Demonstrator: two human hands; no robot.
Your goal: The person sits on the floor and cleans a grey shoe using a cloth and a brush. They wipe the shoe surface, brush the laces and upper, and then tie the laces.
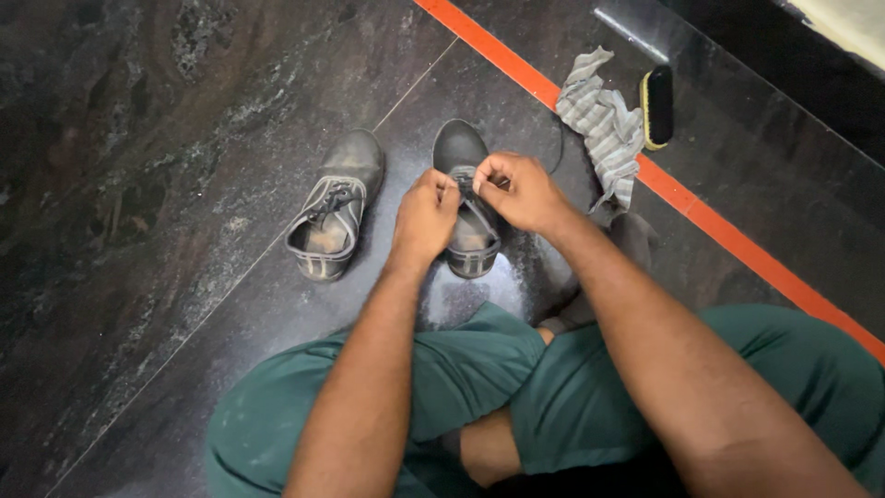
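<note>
Two dark grey lace-up shoes stand on the dark stone floor in front of me. Over the right shoe, my left hand and my right hand pinch its laces, fingers closed on them above the tongue. The hands cover most of that shoe's lacing; its toe and heel show. The left shoe stands a little apart to the left, laced, with no hand on it.
A striped grey cloth lies crumpled at the back right, next to a black shoe brush with yellow bristles. An orange stripe runs diagonally across the floor. My crossed legs in green trousers fill the near part.
</note>
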